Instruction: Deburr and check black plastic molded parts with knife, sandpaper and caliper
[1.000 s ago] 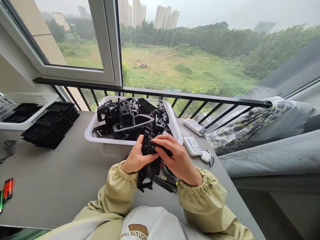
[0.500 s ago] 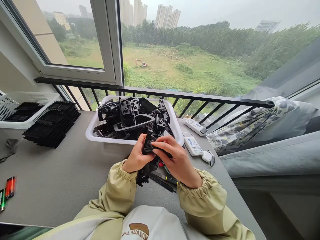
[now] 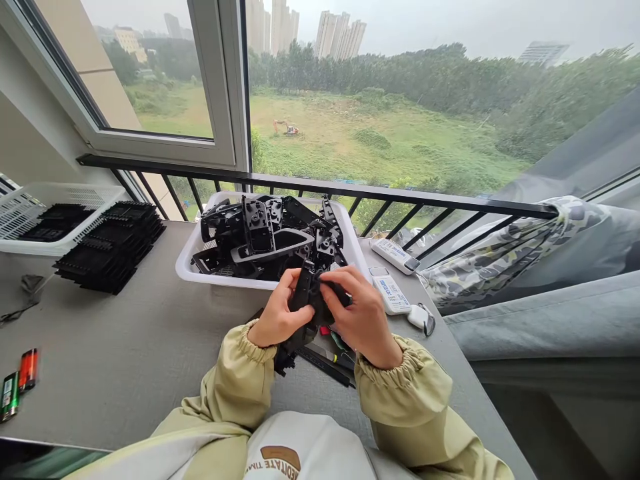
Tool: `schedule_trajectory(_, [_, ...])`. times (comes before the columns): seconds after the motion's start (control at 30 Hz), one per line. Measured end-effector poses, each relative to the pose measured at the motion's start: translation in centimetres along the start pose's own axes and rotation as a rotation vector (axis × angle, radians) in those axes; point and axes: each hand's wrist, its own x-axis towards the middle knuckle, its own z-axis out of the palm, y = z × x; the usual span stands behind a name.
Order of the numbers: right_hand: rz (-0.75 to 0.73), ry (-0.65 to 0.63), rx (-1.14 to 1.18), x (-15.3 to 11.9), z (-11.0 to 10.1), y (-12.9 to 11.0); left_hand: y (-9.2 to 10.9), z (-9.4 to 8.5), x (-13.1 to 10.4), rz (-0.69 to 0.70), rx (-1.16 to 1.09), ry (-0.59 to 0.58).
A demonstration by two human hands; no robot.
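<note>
Both hands are closed around a black plastic part [image 3: 303, 293] in front of the white tub. My left hand [image 3: 281, 313] grips its left side, thumb toward the near end. On the other side, my right hand [image 3: 361, 312] pinches the part with thumb and fingers. Its exact shape is partly covered by my fingers. Just beyond stands the white plastic tub [image 3: 187, 267], heaped with black plastic parts [image 3: 270, 233]. More black pieces [image 3: 285, 360] and a long black strip [image 3: 325, 368] lie on the table beneath my hands, beside a yellow-tipped tool [image 3: 334, 358].
Stacked black plates [image 3: 113, 247] and a white basket [image 3: 95, 230] stand at the left. Red and green cylinders [image 3: 19, 383] lie at the front left. To the right are two white packets [image 3: 393, 293] and a small white case [image 3: 418, 317]. A black railing [image 3: 320, 183] runs behind.
The black part has turned a little in my hands, and my right fingers have shifted on it. The whole view has moved slightly.
</note>
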Motion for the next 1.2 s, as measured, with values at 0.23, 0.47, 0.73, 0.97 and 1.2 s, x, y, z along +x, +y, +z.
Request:
schedule_trajectory(0.23, [-0.045, 0.010, 0.060, -0.1, -0.2, 0.2, -0.8, 0.0, 0.1, -0.001, -0.070, -0.013])
schedule_trajectory(0.47, [-0.149, -0.016, 0.012, -0.6, -0.1, 0.1, -1.6, 0.0, 0.2, 0.007, -0.122, -0.052])
schedule_trajectory(0.73, [-0.122, 0.024, -0.027, -1.0, 0.2, 0.1, -1.2, 0.2, 0.1, -0.014, -0.107, -0.144])
schedule_trajectory(0.97, [-0.118, -0.063, 0.050, -0.7, -0.4, 0.3, -0.9, 0.1, 0.1, 0.019, -0.202, -0.035])
schedule_trajectory(1.2, [-0.058, -0.084, 0.096, -1.3, -1.0, 0.1, -0.6, 0.4, 0.2, -0.063, -0.342, 0.089])
